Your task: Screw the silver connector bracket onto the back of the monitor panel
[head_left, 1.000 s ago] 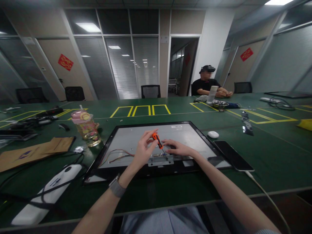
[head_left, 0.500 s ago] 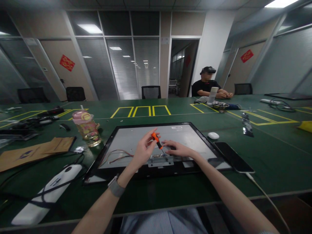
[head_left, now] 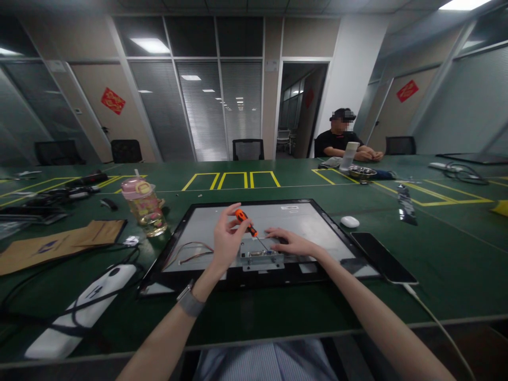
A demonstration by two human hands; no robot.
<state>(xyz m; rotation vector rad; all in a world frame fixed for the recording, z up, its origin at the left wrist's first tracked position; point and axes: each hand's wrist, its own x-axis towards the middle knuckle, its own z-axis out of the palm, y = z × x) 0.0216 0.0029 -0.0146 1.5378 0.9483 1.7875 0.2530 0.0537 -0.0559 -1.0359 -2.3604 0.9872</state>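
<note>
An orange and black screwdriver (head_left: 246, 222) is gripped in my left hand (head_left: 228, 238), its thin shaft slanting down to the right. The tip reaches a small metal bracket with connectors (head_left: 262, 260) at the near side of a flat display panel (head_left: 262, 211), which lies face down with its grey back up. My right hand (head_left: 291, 243) rests on the panel just right of the tip, fingers stretched out; whether the fingertips hold anything small is hidden. Loose thin wires (head_left: 190, 248) lie on the panel left of the bracket.
Left of the panel stand a pink-lidded cup (head_left: 143, 203), a paper bag (head_left: 67, 243) and a white power strip (head_left: 83, 309) with cables. A phone (head_left: 383, 256) on a cable and a white earbud case (head_left: 350, 221) lie right. Across the table (head_left: 317, 315) sits another person (head_left: 337, 140).
My left hand has moved slightly left, and the screwdriver leans over more to the left. My right hand stays almost in place. The view has shifted a little.
</note>
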